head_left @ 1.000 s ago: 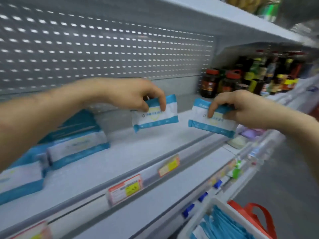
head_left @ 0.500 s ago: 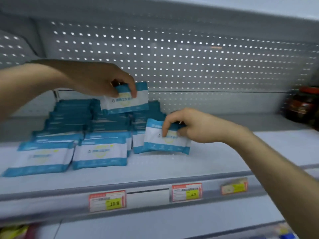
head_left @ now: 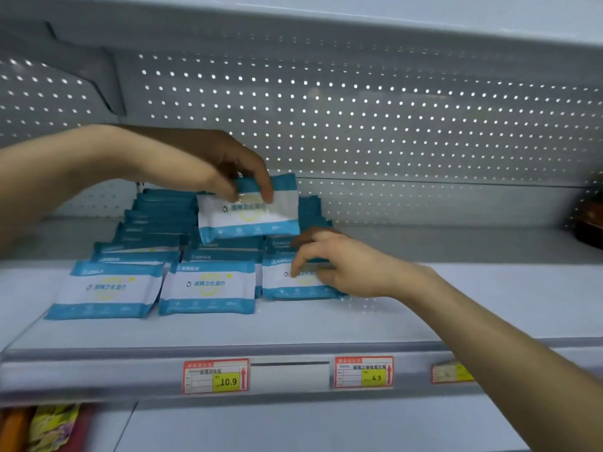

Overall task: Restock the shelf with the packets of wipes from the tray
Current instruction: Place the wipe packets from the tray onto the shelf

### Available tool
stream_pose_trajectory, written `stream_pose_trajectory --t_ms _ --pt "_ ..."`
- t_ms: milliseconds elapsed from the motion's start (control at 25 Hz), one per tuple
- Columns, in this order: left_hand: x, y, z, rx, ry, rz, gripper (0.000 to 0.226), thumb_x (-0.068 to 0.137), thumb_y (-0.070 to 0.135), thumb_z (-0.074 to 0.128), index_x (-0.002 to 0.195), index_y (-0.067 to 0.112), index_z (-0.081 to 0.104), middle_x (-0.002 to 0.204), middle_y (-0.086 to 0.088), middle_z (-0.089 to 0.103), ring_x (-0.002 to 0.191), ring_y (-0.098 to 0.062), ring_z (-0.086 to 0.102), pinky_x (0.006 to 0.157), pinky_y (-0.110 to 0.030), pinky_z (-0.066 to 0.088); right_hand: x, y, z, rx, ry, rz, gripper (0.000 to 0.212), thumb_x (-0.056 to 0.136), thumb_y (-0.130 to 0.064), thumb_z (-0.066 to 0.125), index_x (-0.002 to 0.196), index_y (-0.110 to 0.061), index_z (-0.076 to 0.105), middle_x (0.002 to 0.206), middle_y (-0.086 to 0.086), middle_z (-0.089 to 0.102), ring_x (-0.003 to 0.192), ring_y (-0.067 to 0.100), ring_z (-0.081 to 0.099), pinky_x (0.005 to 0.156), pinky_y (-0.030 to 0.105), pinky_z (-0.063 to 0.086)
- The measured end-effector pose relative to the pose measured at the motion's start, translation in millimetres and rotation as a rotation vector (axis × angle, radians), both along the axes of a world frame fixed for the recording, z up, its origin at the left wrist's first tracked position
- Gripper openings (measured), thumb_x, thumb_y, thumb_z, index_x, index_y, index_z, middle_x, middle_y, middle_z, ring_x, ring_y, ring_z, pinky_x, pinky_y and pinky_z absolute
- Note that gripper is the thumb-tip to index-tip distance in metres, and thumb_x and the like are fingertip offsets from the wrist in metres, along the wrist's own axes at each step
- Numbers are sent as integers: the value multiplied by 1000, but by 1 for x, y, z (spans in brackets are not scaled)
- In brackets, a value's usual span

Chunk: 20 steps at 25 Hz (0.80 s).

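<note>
The raised packet (head_left: 249, 208) of wipes, white with teal bands, hangs in the air above the stock, over the middle row and well back from the front edge of the shelf (head_left: 326, 324). The left hand (head_left: 208, 164) pinches it by its upper edge, thumb on the near face and fingers curled over the top, so the packet tilts slightly, label facing forward.

Below and to the right, the front right packet (head_left: 284, 285) lies on the shelf board at the head of the right-hand row. The right hand (head_left: 339, 264) grips it from the right, fingers bent over its top edge with the fingertips on its printed face.

Beside it, along the same front line, lie the front middle packet (head_left: 208, 287) and the front left packet (head_left: 107, 288), side by side and almost touching. Behind these three, rows of teal packets (head_left: 160, 220) overlap one another back toward the perforated back panel (head_left: 391, 125).

On the front rail of the shelf sit a price tag reading 10.9 (head_left: 216, 375), a second price tag (head_left: 363, 371) to its right and a blurred third tag (head_left: 452, 371) further right. A dark jar (head_left: 589, 223) stands at the far right end of the shelf. Colourful wrapped goods (head_left: 49, 425) show on the lower level at the bottom left corner.
</note>
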<state>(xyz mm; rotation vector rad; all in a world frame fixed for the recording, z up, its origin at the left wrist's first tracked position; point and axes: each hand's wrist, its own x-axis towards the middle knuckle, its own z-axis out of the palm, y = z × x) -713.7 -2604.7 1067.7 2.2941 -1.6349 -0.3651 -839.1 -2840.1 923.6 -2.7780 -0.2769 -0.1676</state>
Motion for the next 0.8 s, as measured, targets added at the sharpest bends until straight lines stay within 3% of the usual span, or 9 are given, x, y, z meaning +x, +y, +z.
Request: stream_pose_trajectory --t_ms 80,160,280,440,520,600,720,800 --pt "-3 -5 -5 -6 15 -41 37 93 7 68 106 40 75 74 -2 62 62 -12 47 69 -32 36 -8 -8 -1 61 -39 -19 44 89 2 58 115 -30 73 138 -9 51 129 7 43 106 21 38" --pt "-9 -18 -17 3 68 -99 38 93 3 64 109 37 74 78 -4 60 66 -19 47 68 -34 37 -17 -21 -2 47 -111 -38 43 87 5 60 117 -22 73 133 -5 56 125 9 47 103 23 41" --pt "-18 -39 -42 68 171 -197 43 95 -3 58 117 31 72 108 -4 69 93 -31 61 84 -44 49 -37 -45 -5 -18 -194 -126 47 83 13 56 112 -18 74 127 -2 62 118 7 50 103 24 40" --pt "-21 -61 -77 108 134 -246 42 93 1 61 115 35 72 101 -11 67 77 -26 52 73 -38 46 -67 -62 -9 -19 -144 -253 44 91 5 56 110 -32 71 133 -8 56 127 9 49 109 26 38" --pt "-19 -66 -93 139 115 -257 42 94 5 61 116 40 70 107 -5 68 86 -29 60 82 -46 54 -76 -67 -11 -21 -135 -278 42 93 3 56 110 -33 71 133 -9 56 128 11 50 110 30 38" --pt "-15 -65 -104 137 104 -258 41 95 9 62 117 44 69 118 1 67 102 -28 63 94 -53 51 -84 -70 -13 -14 -144 -286 41 93 2 57 109 -33 72 132 -9 56 127 12 51 111 33 39" --pt "-9 -61 -108 97 119 -260 40 94 9 67 113 44 71 124 12 60 113 -16 58 101 -42 47 -93 -75 -15 -1 -153 -301 41 94 1 58 108 -35 71 129 -11 56 125 12 52 110 33 39" --pt "-8 -60 -106 94 137 -266 39 94 9 68 110 44 72 131 16 54 118 -9 55 99 -28 47 -100 -76 -15 9 -149 -324 41 95 0 57 107 -36 70 128 -13 56 124 10 52 108 29 38"
